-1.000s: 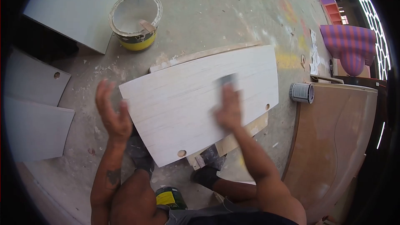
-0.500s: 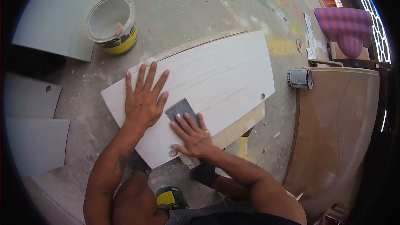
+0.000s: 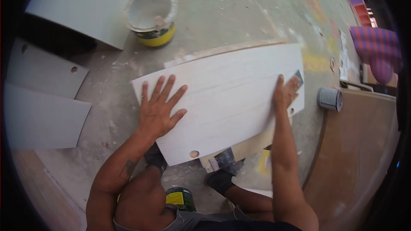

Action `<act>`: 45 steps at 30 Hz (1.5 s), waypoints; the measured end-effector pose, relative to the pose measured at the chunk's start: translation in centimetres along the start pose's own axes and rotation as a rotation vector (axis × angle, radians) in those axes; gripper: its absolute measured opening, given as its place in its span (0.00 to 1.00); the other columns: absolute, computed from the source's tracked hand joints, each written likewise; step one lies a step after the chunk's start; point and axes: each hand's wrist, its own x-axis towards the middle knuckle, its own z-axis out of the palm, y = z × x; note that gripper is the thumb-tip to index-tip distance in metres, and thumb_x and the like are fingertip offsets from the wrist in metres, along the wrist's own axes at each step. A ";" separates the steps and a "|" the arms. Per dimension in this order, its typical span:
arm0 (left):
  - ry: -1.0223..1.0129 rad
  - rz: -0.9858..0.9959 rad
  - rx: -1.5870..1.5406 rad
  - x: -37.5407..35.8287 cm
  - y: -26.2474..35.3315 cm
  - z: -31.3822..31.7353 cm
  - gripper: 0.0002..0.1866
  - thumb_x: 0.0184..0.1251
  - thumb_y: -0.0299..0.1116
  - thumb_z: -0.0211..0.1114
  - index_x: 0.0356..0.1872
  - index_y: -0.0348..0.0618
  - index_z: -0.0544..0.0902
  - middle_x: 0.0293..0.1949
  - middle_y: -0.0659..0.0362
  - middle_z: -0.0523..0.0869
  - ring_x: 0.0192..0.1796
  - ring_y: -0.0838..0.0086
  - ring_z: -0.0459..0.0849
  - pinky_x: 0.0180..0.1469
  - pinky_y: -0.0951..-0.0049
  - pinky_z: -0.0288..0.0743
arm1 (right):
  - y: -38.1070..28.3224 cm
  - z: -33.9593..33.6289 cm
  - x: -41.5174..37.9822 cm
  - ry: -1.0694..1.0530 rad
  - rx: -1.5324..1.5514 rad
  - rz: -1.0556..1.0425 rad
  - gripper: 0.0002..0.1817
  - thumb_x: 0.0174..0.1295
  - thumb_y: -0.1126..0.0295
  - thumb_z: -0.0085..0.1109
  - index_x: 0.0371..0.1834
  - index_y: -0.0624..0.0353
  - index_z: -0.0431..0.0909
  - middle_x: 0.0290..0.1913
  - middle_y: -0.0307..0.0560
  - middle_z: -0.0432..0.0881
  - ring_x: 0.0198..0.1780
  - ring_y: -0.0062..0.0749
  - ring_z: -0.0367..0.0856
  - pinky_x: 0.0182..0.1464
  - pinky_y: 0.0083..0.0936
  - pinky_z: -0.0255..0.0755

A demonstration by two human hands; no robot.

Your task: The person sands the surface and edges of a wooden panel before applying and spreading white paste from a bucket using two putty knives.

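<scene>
My left hand (image 3: 159, 107) lies flat with fingers spread on the near end of the white panel (image 3: 222, 98), an open grip that pins it so it cannot slide. My right hand (image 3: 283, 93) presses a grey sanding pad (image 3: 297, 78) under its fingers at the panel's far edge. The panel rests on boards on the floor, the paint bucket (image 3: 152, 17) beyond it.

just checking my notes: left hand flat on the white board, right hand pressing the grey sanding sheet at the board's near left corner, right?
Not quite. The right hand presses the grey sanding sheet at the far right end of the white board, as the head view shows. The left hand does lie flat on the board.
</scene>
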 end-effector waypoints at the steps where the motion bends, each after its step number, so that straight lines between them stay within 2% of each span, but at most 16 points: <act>1: 0.000 -0.094 0.035 -1.1 -1.2 -0.7 0.36 0.74 0.59 0.59 0.81 0.69 0.65 0.85 0.55 0.54 0.86 0.54 0.47 0.82 0.32 0.33 | 0.4 -0.3 0.1 -0.031 -0.001 -0.046 0.51 0.74 0.34 0.41 0.85 0.66 0.45 0.87 0.60 0.45 0.87 0.53 0.40 0.84 0.54 0.29; 7: 0.248 -0.369 -0.138 -3.2 -6.1 1.1 0.40 0.78 0.60 0.55 0.84 0.55 0.58 0.84 0.42 0.50 0.85 0.45 0.47 0.81 0.33 0.37 | -5.6 -0.6 -1.9 -0.001 -0.007 -0.027 0.48 0.76 0.36 0.43 0.85 0.64 0.48 0.87 0.58 0.47 0.87 0.51 0.41 0.84 0.54 0.32; 12: 0.492 -0.515 -0.763 -3.9 -6.3 4.6 0.36 0.86 0.53 0.45 0.83 0.38 0.55 0.83 0.42 0.53 0.85 0.49 0.51 0.82 0.53 0.49 | -22.9 -1.4 -16.8 -0.205 0.208 -0.769 0.57 0.65 0.42 0.62 0.86 0.65 0.43 0.87 0.59 0.46 0.88 0.50 0.39 0.84 0.59 0.27; 15: 0.535 -0.733 -1.051 -5.0 -7.9 5.3 0.32 0.89 0.50 0.38 0.81 0.39 0.58 0.82 0.43 0.57 0.83 0.53 0.55 0.82 0.60 0.52 | -29.3 -2.9 -25.0 -0.478 0.356 -1.010 0.55 0.67 0.39 0.57 0.85 0.65 0.45 0.86 0.61 0.45 0.87 0.56 0.38 0.82 0.64 0.24; 18: 0.565 -0.787 -1.123 -5.8 -8.9 5.7 0.33 0.88 0.53 0.37 0.80 0.38 0.61 0.79 0.45 0.60 0.81 0.55 0.59 0.81 0.60 0.54 | -29.7 -3.5 -25.8 -0.529 0.361 -1.147 0.52 0.69 0.40 0.55 0.85 0.62 0.47 0.86 0.57 0.48 0.88 0.49 0.41 0.83 0.64 0.27; 23: 0.530 -0.826 -0.992 -6.9 -9.9 6.9 0.31 0.88 0.53 0.39 0.77 0.39 0.66 0.77 0.45 0.63 0.80 0.55 0.62 0.80 0.60 0.57 | -21.4 -1.0 -14.4 -0.248 0.154 -0.877 0.50 0.68 0.49 0.61 0.86 0.59 0.46 0.87 0.52 0.49 0.88 0.45 0.42 0.83 0.63 0.23; 26: 0.515 -0.837 -0.970 -7.7 -10.6 6.6 0.31 0.88 0.53 0.40 0.76 0.39 0.68 0.77 0.44 0.63 0.79 0.54 0.62 0.79 0.59 0.58 | -16.5 -2.6 -6.9 -0.226 -0.036 -0.535 0.43 0.76 0.50 0.50 0.86 0.60 0.45 0.87 0.53 0.47 0.88 0.48 0.39 0.83 0.60 0.23; 29: 0.549 -0.830 -0.990 -7.3 -10.9 6.3 0.31 0.88 0.53 0.40 0.75 0.38 0.69 0.76 0.44 0.64 0.79 0.54 0.63 0.79 0.59 0.58 | -18.0 -1.5 -7.6 -0.251 0.094 -0.333 0.41 0.79 0.50 0.45 0.86 0.60 0.45 0.88 0.55 0.44 0.88 0.50 0.37 0.83 0.61 0.22; 30: 0.564 -0.829 -0.994 -7.1 -10.7 6.3 0.31 0.88 0.53 0.39 0.75 0.38 0.69 0.76 0.44 0.64 0.79 0.54 0.63 0.79 0.59 0.59 | -20.2 -1.9 -10.1 -0.285 0.016 -0.413 0.49 0.73 0.45 0.52 0.85 0.67 0.45 0.86 0.63 0.44 0.87 0.56 0.39 0.82 0.64 0.28; 33: 0.551 -0.832 -1.034 -6.2 -10.3 5.7 0.31 0.89 0.52 0.38 0.75 0.39 0.69 0.76 0.46 0.65 0.79 0.55 0.64 0.78 0.60 0.59 | -27.9 -2.2 -23.0 -0.303 0.229 -0.879 0.57 0.63 0.47 0.67 0.85 0.67 0.44 0.85 0.64 0.48 0.87 0.59 0.39 0.83 0.61 0.30; 34: 0.562 -0.826 -1.060 -6.7 -10.5 5.9 0.31 0.89 0.52 0.38 0.75 0.39 0.69 0.76 0.46 0.65 0.78 0.56 0.64 0.78 0.61 0.59 | -30.1 -3.0 -26.5 -0.494 0.323 -0.933 0.59 0.63 0.42 0.64 0.85 0.66 0.42 0.86 0.63 0.44 0.87 0.57 0.35 0.83 0.61 0.24; 37: 0.589 -0.777 -1.134 -7.3 -11.0 7.1 0.30 0.89 0.51 0.38 0.75 0.38 0.69 0.75 0.47 0.67 0.78 0.58 0.65 0.77 0.62 0.60 | -32.4 -3.4 -29.7 -0.473 0.376 -1.058 0.54 0.66 0.39 0.58 0.85 0.62 0.48 0.86 0.59 0.50 0.87 0.56 0.40 0.84 0.60 0.29; 40: 0.634 -0.757 -1.099 -6.6 -10.3 5.8 0.30 0.89 0.51 0.38 0.74 0.38 0.70 0.74 0.47 0.68 0.77 0.59 0.66 0.77 0.62 0.60 | -28.9 -2.4 -24.9 -0.509 0.266 -1.231 0.52 0.67 0.40 0.57 0.86 0.58 0.49 0.86 0.54 0.52 0.87 0.52 0.42 0.84 0.58 0.32; 41: 0.638 -0.754 -1.087 -6.3 -10.2 5.7 0.30 0.89 0.51 0.39 0.74 0.38 0.70 0.74 0.47 0.69 0.77 0.59 0.66 0.77 0.62 0.60 | -27.5 -3.8 -21.6 -0.557 0.173 -1.156 0.49 0.67 0.44 0.58 0.86 0.55 0.49 0.86 0.50 0.53 0.87 0.48 0.44 0.84 0.56 0.34; 44: 0.632 -0.701 -1.030 -5.7 -10.5 5.5 0.30 0.89 0.52 0.39 0.74 0.38 0.69 0.73 0.48 0.70 0.77 0.59 0.67 0.76 0.60 0.61 | -17.8 -0.3 -9.9 -0.254 0.124 -0.830 0.42 0.73 0.61 0.51 0.86 0.58 0.46 0.86 0.52 0.50 0.87 0.46 0.43 0.85 0.53 0.33; 45: 0.623 -0.672 -1.006 -5.5 -10.7 5.1 0.30 0.89 0.52 0.39 0.74 0.39 0.69 0.73 0.48 0.70 0.77 0.59 0.67 0.76 0.60 0.62 | -14.7 0.1 -5.8 -0.185 0.067 -0.706 0.41 0.75 0.57 0.51 0.86 0.60 0.47 0.87 0.56 0.48 0.88 0.44 0.41 0.85 0.51 0.29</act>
